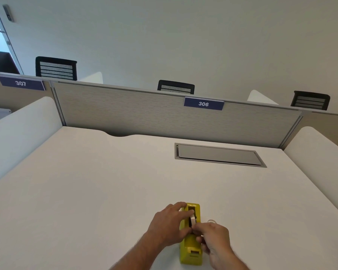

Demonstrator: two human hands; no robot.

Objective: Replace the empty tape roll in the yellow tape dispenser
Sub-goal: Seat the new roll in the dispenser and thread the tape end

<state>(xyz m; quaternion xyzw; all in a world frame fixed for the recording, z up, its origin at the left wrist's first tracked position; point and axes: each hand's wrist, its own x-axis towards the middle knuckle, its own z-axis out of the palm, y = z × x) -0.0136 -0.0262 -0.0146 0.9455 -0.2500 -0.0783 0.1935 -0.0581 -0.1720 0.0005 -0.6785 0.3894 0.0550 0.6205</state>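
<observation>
Currently, item: yellow tape dispenser [190, 242] at the counter's [105, 182] near edge, my left hand [169, 224] bracing it, my right hand [211, 237] fingers pinching the white roll [192, 219] in its cradle; next, probably, lifting it straight up; open room far and left.

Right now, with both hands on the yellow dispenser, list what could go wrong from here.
1. The left hand braces only one side of the yellow dispenser; a hard pull could tip or slide it on the smooth desk.
2. The right hand pinches the white roll with its fingertips, so its grip may slip.
3. A clear roll lies just behind the right hand and could be knocked away.
</observation>
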